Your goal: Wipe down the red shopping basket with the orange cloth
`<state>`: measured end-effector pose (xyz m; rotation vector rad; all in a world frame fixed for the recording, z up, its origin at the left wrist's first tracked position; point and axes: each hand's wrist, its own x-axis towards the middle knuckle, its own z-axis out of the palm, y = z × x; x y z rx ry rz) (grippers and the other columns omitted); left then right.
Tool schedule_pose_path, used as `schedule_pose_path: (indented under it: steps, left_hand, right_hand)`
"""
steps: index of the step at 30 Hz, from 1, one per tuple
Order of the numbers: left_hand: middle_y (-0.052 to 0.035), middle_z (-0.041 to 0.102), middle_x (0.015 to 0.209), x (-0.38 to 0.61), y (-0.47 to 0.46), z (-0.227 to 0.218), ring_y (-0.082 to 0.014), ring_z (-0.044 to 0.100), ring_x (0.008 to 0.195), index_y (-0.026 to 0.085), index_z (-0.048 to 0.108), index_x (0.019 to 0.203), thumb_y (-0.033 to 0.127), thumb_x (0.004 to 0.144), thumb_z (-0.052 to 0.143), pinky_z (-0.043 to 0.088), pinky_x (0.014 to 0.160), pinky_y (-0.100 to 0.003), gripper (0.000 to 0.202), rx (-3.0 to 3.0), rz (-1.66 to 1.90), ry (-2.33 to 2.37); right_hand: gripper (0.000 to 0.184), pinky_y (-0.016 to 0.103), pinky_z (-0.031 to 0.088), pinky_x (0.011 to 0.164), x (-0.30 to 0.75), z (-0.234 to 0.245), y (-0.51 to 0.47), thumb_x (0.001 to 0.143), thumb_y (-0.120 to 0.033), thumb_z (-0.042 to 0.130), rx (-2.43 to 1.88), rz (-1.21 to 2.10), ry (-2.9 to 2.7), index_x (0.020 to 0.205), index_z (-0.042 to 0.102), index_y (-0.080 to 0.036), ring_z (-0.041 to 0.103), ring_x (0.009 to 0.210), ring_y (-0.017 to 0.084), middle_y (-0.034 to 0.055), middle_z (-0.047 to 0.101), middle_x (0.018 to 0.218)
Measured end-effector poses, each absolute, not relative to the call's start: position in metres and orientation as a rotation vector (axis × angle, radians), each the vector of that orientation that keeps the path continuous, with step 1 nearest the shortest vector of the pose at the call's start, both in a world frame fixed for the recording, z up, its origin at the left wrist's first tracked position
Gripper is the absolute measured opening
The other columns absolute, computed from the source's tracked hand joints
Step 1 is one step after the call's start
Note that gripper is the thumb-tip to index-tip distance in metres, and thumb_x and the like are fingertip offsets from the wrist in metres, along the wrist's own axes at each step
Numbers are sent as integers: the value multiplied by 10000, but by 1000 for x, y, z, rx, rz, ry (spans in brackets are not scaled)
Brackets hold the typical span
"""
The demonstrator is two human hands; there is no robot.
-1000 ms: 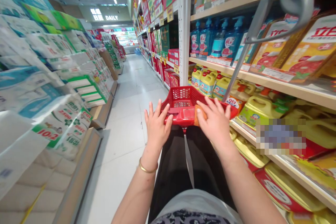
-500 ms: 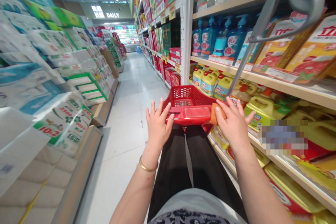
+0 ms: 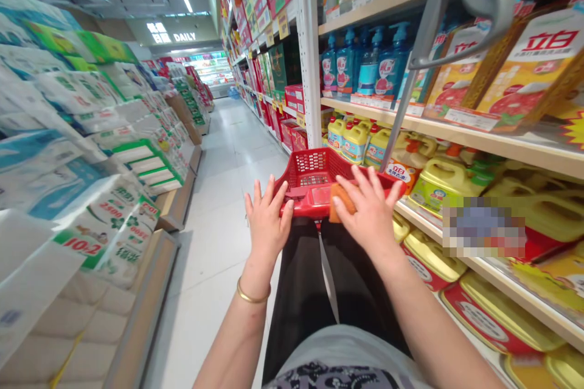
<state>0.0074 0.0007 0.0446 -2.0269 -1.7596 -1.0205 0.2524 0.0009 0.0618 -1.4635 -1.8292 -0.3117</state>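
Observation:
A red plastic shopping basket (image 3: 314, 171) stands on the floor in front of my legs, with a grey pull handle (image 3: 460, 12) rising up to the right. My left hand (image 3: 266, 219) rests on the basket's near left rim, fingers stretched out and apart. My right hand (image 3: 367, 209) presses an orange sponge-like pad (image 3: 338, 202) flat against the near rim, fingers spread over it. A gold bangle (image 3: 249, 296) circles my left wrist.
Shelves of yellow detergent jugs (image 3: 353, 140), blue pump bottles (image 3: 360, 67) and boxed goods line the right. Stacked tissue packs (image 3: 91, 152) on low wooden platforms line the left. The white tiled aisle (image 3: 228, 152) runs ahead between them.
My right hand with the orange pad slid right along the basket rim, then back left toward the middle. The left hand stayed on the rim.

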Motion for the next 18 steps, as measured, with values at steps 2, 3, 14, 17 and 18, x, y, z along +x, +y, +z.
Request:
schedule_pose_path:
  steps: [2,3,14,17,18]
  left_hand:
    - [-65,405,1744,8,1,44,-393,224,1669,311,573,1575,413,1095,466,194,1314,-726,502,-2034,-1047,-1757]
    - [-63,404,1745,8,2,44,-392,223,1670,313,574,1574,413,1095,465,193,1315,-725,501,-2035,-1060,-1758]
    - [-79,399,1747,6,2,45,-406,221,1667,294,563,1584,423,1108,425,196,1302,-745,512,-2019,-1011,-1759]
    - [-91,413,1738,6,2,45,-406,229,1665,295,560,1586,417,1108,425,195,1298,-753,511,-2018,-1005,-1756]
    - [-91,414,1737,6,2,45,-407,229,1665,299,558,1588,414,1108,426,194,1298,-754,511,-2016,-1009,-1756]
  right_hand:
    - [456,860,20,1233,283,58,7,1088,-435,466,-1593,-304,-1682,1490,656,-334,308,1624,408,77,469,1708]
    - [460,880,25,1215,292,57,9,1089,-430,454,-1642,-302,-1616,1490,657,-333,285,1630,424,80,451,1718]
    - [550,791,-2,1286,204,72,-7,1027,-585,610,-1329,-331,-1961,1531,618,-365,239,1650,408,32,411,1743]
    - [546,802,36,1277,232,67,-2,1029,-544,619,-1381,-288,-1902,1538,614,-345,240,1648,419,65,398,1749]
    - [534,812,45,1269,248,64,0,1040,-534,598,-1423,-271,-1858,1538,614,-344,239,1648,420,70,393,1752]
